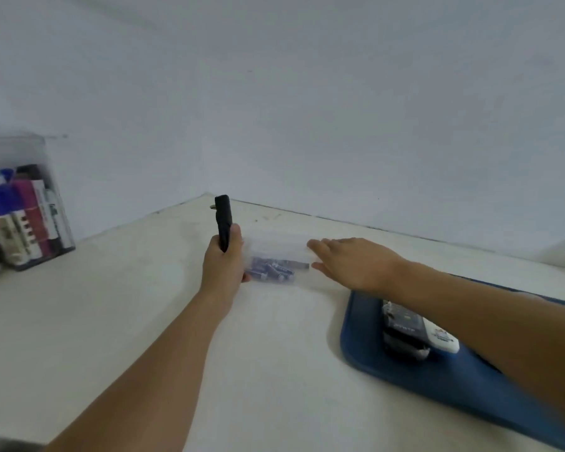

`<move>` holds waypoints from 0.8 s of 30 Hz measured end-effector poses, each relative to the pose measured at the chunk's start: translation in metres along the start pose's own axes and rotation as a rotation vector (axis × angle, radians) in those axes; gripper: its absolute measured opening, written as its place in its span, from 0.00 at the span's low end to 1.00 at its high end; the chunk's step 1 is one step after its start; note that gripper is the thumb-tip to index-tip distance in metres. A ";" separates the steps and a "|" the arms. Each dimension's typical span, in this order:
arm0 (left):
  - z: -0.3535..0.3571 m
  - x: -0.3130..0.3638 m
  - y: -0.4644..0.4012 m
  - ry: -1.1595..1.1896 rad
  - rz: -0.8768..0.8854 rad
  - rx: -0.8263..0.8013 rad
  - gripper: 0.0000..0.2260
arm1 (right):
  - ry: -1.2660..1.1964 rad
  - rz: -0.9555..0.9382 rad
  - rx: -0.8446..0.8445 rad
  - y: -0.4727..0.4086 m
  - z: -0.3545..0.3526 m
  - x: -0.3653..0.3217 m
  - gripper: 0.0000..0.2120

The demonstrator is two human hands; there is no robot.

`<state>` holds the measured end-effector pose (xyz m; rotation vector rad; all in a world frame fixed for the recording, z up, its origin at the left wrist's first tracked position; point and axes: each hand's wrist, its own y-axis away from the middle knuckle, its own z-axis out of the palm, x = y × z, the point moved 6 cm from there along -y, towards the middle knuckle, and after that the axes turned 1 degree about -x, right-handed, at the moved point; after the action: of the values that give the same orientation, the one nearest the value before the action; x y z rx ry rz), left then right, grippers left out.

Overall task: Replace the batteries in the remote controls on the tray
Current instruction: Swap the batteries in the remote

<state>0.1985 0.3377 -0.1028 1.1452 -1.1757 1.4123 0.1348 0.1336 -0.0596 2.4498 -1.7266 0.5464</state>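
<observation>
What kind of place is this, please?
Probably a home or office desk in a corner, though little shows. A white table meets plain walls, a clear box of markers stands on it, and a blue tray holds remotes.

Both forearms are bare to the frame edge, with no sleeves, rings or watch visible.

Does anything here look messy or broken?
Nothing looks broken or spilled. The remotes on the blue tray are piled crookedly: a dark remote and a white remote lie slanted against each other. The picture is blurry.
</observation>
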 end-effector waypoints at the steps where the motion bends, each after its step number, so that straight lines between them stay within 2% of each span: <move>1: 0.001 -0.002 -0.001 0.006 -0.005 -0.002 0.17 | -0.031 0.005 0.013 0.001 -0.003 0.003 0.20; 4: 0.001 -0.007 -0.005 -0.044 0.001 -0.034 0.13 | -0.102 0.017 0.120 0.006 -0.017 0.017 0.23; 6: 0.004 -0.009 -0.005 -0.092 -0.014 -0.054 0.11 | -0.294 0.079 0.206 0.010 -0.024 0.029 0.25; 8: 0.007 -0.010 -0.005 -0.044 -0.054 -0.066 0.09 | -0.443 0.128 0.251 0.012 -0.021 0.035 0.24; 13: 0.007 -0.006 -0.003 0.037 -0.085 -0.044 0.14 | -0.536 0.162 0.265 0.021 -0.016 0.031 0.27; 19: 0.003 -0.007 -0.004 0.060 -0.190 -0.037 0.05 | -0.660 0.221 0.406 0.024 -0.026 0.034 0.19; 21: 0.000 -0.010 -0.003 0.047 -0.240 -0.045 0.02 | -0.737 0.336 0.556 0.022 -0.034 0.043 0.17; 24: -0.002 -0.013 -0.001 0.068 -0.307 -0.049 0.05 | -0.842 0.590 0.751 0.021 -0.042 0.061 0.20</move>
<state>0.2011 0.3388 -0.1162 1.1775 -0.9358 1.1730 0.1236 0.0834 -0.0019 2.8434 -3.1175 0.1965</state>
